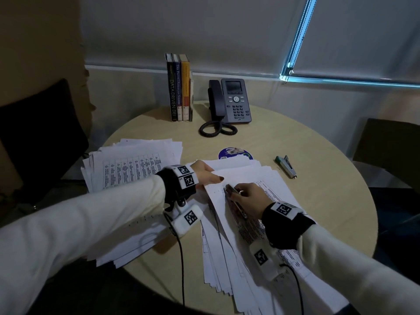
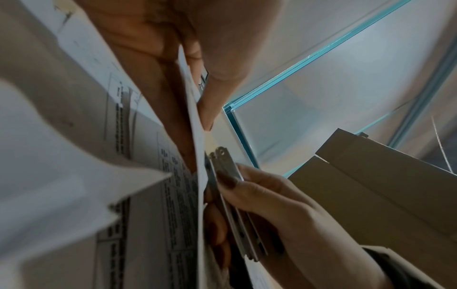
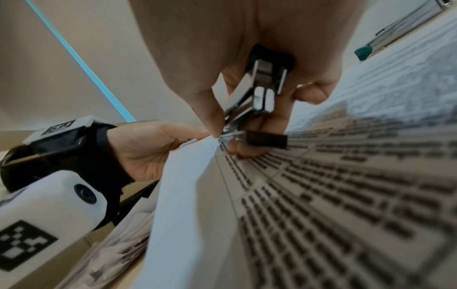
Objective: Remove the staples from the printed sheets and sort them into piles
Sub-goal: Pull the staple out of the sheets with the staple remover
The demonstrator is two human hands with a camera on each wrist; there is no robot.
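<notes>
A stapled set of printed sheets (image 1: 268, 187) lies on top of the right pile (image 1: 229, 258). My left hand (image 1: 211, 177) pinches the turned-back top sheet (image 1: 236, 178) between thumb and fingers; the left wrist view shows that sheet (image 2: 197, 156) edge-on. My right hand (image 1: 236, 193) grips a metal stapler (image 1: 233, 192) with its tip pressed at the sheets' corner. From the right wrist, the stapler (image 3: 257, 93) sits in my fist, its nose at the corner next to my left hand (image 3: 153, 148). The staple itself is hidden.
A second pile of printed sheets (image 1: 131, 169) lies on the left of the round table (image 1: 318, 201). A green-ended stapler (image 1: 286, 167) lies to the right, a blue disc (image 1: 234, 153) behind the pile. Books (image 1: 179, 87) and a desk phone (image 1: 234, 101) stand at the back.
</notes>
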